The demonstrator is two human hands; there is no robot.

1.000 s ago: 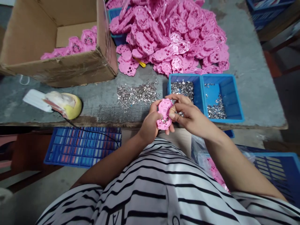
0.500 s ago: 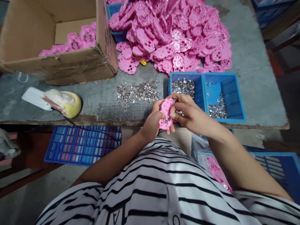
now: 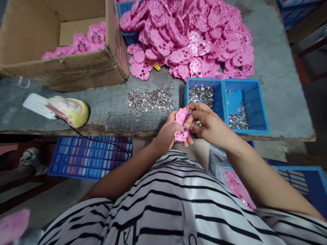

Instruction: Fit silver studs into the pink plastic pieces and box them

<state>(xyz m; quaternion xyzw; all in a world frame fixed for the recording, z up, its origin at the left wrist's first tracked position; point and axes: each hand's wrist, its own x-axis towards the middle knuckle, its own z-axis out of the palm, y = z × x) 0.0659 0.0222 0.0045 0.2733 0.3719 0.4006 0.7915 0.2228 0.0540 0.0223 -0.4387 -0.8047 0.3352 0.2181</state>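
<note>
My left hand [image 3: 167, 134] holds a pink plastic shell [image 3: 181, 117] at the table's front edge, thumb on its face and fingers beneath. Small metal pieces show in the lower part of the shell. Against the shell's right side, my right hand [image 3: 204, 123] has thumb and forefinger pinched together; whatever is between them is too small to make out. Behind the right hand stands a blue two-part bin [image 3: 245, 131] with small shiny metal clips in both compartments. A loose spread of metal clips [image 3: 152, 99] lies on the table to the left of the bin.
A large heap of pink shells [image 3: 186, 37] covers the back of the table, a yellow-handled tool [image 3: 155, 65] at its edge. A cardboard box [image 3: 84, 69] holding shells stands left. Near the front lies a yellow rounded object [image 3: 79, 114] with a cable. Blue crates [image 3: 92, 158] sit below.
My hands keep almost the same place and hold, with only slight finger movement at the shell. At the lower left a blurred pink thing has appeared, and a person's shoe shows more fully.
</note>
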